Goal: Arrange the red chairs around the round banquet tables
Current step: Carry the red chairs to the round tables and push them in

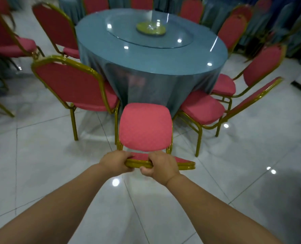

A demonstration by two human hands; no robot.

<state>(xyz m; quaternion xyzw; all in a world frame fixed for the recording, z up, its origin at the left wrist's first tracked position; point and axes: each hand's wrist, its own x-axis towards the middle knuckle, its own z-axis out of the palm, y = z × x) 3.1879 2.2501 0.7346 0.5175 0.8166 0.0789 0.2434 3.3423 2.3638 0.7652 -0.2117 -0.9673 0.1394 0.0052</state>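
Both the left hand [115, 162] and the right hand [161, 166] gripped the gold top rail of a red chair [144, 127] facing the round banquet table [151, 57], where several chairs already stood and this one looked nearly placed.

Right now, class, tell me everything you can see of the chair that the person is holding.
The held chair has a red fabric-covered seat, a red padded back and a gold-coloured, metal-looking frame. It stands on the pale tiled floor facing the round table, its seat front close to the blue-grey cloth, between two neighbouring chairs. The left hand and right hand both grip the top rail of its back. Its legs are mostly hidden.
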